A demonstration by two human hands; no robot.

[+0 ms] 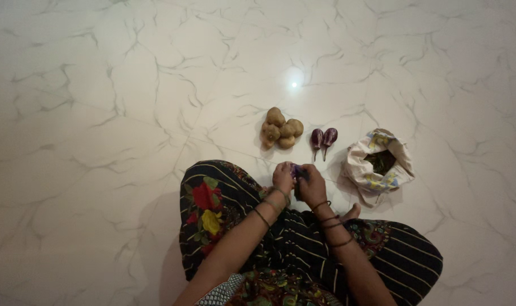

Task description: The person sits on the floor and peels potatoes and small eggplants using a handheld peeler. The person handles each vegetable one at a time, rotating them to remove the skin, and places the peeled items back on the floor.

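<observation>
White marble floor (99, 113) with grey veins fills nearly everything I can see from the head camera, and a small bright glint of light (293, 85) sits on it beyond the vegetables. Next in size is my lap, covered by a dark striped garment (303, 249) with red and yellow flowers on the left knee. To my right on the floor lies a pale cloth bag (377, 164), its mouth open, with something dark green inside that I cannot make out. Ahead of my hands sits a tight cluster of brown potatoes (280, 130), touching one another, and just beside them on the right lie two small purple eggplants (323, 139), side by side with their stems pointing toward me.

My left hand (282, 177) and right hand (313, 186) meet just above my knees, both closed around a small purple eggplant (297, 171) held between them. It shows only as a dark sliver between my fingers, lifted off the floor, near the two eggplants and well apart from the bag. Thin bangles (329, 221) ring both wrists.
</observation>
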